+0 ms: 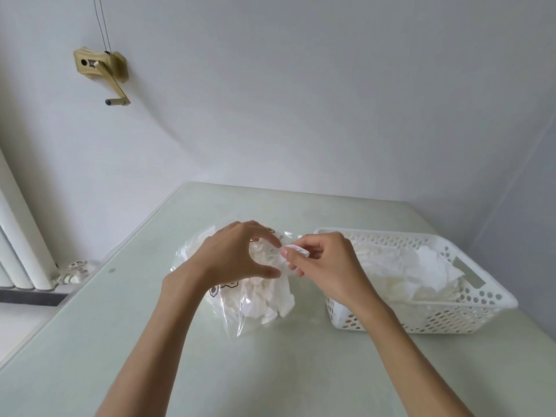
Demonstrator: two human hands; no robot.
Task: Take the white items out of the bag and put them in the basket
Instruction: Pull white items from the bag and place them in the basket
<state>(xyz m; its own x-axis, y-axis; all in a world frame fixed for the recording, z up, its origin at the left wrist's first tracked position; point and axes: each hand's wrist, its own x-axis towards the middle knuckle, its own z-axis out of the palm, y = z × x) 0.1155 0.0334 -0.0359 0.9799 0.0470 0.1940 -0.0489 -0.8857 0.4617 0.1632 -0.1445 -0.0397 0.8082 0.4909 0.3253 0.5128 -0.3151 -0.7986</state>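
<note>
A: Why do we keep our left hand (240, 254) curled over the clear bag (240, 296)?

B: It pins the mouth open while our right hand (325, 266) pinches a white item (296, 251) at the opening.

A: And the basket (469, 314)?

B: Just beside, on the table (120, 341), already holding white pieces. We judge its near rim is the only edge to clear.

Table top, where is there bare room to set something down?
Bare table lies left of the bag, behind the bag and basket toward the wall, and near the front edge. Crowded: the middle, where both hands work at the bag.
</note>
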